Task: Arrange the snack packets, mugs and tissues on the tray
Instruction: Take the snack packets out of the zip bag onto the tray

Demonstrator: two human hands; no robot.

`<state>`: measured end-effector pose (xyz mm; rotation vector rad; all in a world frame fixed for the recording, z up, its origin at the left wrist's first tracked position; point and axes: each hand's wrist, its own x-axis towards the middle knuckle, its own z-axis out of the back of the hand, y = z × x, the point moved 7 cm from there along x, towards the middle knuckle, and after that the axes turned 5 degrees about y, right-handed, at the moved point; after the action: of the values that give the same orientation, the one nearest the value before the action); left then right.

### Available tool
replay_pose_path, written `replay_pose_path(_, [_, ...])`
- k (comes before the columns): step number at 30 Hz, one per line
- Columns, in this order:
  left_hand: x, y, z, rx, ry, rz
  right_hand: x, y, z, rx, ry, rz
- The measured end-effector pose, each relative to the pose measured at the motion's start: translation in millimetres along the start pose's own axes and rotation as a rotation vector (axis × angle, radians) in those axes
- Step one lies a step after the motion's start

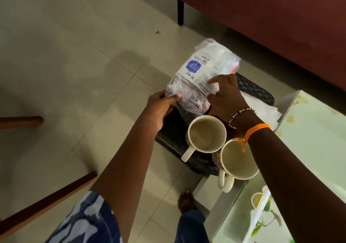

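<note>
A clear and white snack packet [201, 74] with a blue label lies across the far end of a dark tray [172, 128]. My left hand [162, 108] grips the packet's near left corner. My right hand [227, 95] presses fingers on its near right part. Two empty cream mugs stand on the tray's near end: one [206, 133] with its handle toward me, the other [238, 160] partly under my right forearm. White tissues [262, 108] lie on the tray's right side, partly hidden by my right wrist.
The tray sits at the corner of a glass-topped table [314, 130] on the right. A dark red sofa [280, 18] stands behind. Wooden furniture legs [46, 201] are on the left. My bare foot [186, 200] is on the tiled floor [74, 55].
</note>
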<state>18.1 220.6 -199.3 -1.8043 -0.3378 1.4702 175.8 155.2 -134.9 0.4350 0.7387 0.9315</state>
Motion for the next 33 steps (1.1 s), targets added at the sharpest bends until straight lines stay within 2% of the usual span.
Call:
replay_pose_path(3, [-0.4, -7.6, 1.6, 0.028, -0.052, -0.044, 0.7, -2.4, 2.2, 0.032, -0.012, -0.010])
replay_pose_path(6, [-5.8, -25.1, -2.3, -0.058, -0.094, -0.141, 1.3, 1.9, 5.3, 0.118, 0.011, 0.020])
replay_pose_path(10, [-20.7, -56.1, -16.0, -0.174, 0.023, -0.308, 1.2, 7.1, 12.3, 0.157, 0.040, 0.048])
replay_pose_path(12, [-38.2, -77.2, -23.0, -0.028, 0.032, -0.485, -4.2, 6.6, 18.8, 0.305, 0.020, 0.015])
replay_pose_path(15, [-80.5, -102.8, -44.6, 0.371, 0.006, -0.766, -24.1, 8.7, 35.0, 0.682, -0.058, -0.020])
replay_pose_path(18, [-139.7, -102.8, -78.3, 0.696, 0.128, -0.981, -57.0, -2.4, 49.2, 1.102, -0.062, -0.108])
replay_pose_path(20, [-179.3, -89.0, -95.9, 0.850, 0.238, -1.059, -85.7, -8.8, 60.0, 1.351, -0.023, -0.120])
replay_pose_path(23, [-234.6, -50.8, -121.5, 1.016, 0.368, -1.111, -133.6, -28.7, 73.6, 1.490, 0.007, -0.039])
replay_pose_path(28, [-316.6, 35.1, -171.5, 1.106, 0.524, -1.122, -240.4, -105.2, 58.2, 1.404, 0.014, -0.228])
replay_pose_path(31, [-350.7, 75.5, -182.3, 0.877, 0.637, -0.956, -314.0, -155.0, 41.0, 1.420, -0.039, -0.350])
replay_pose_path(33, [-354.7, 103.1, -181.9, 0.661, 0.570, -0.748, -360.8, -186.1, 32.0, 1.412, -0.102, -0.377])
